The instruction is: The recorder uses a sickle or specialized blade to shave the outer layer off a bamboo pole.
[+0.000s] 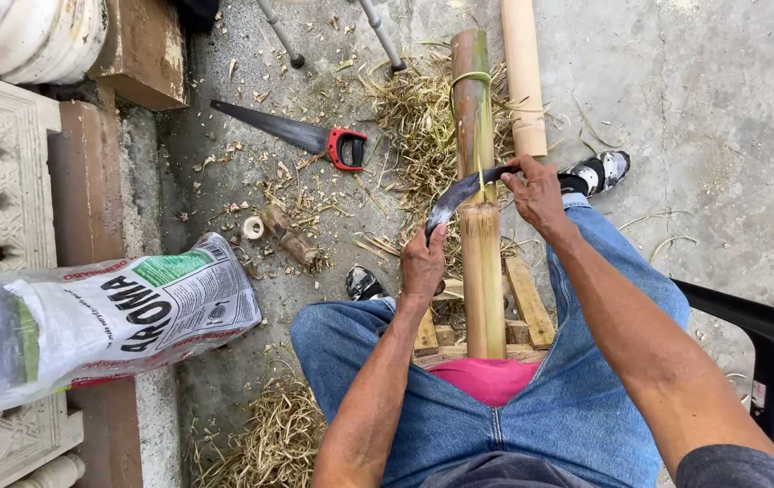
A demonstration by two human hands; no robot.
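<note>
A thick bamboo pole (480,271) runs away from me between my knees, pale and stripped near me, green further off. A curved dark blade (461,192) lies across it. My left hand (423,265) grips the blade's left end. Its right end, the handle, is in my right hand (533,192). A thin green strip (468,81) curls up off the pole. The near end of the pole rests on a wooden block (526,303) by a pink cloth (488,378) in my lap.
A hand saw with a red handle (315,137) lies on the concrete to the left. Shavings (414,122) litter the ground. A second pale bamboo piece (523,77) lies beside the pole. A printed plastic sack (102,312) sits left, a dark chair (771,348) right.
</note>
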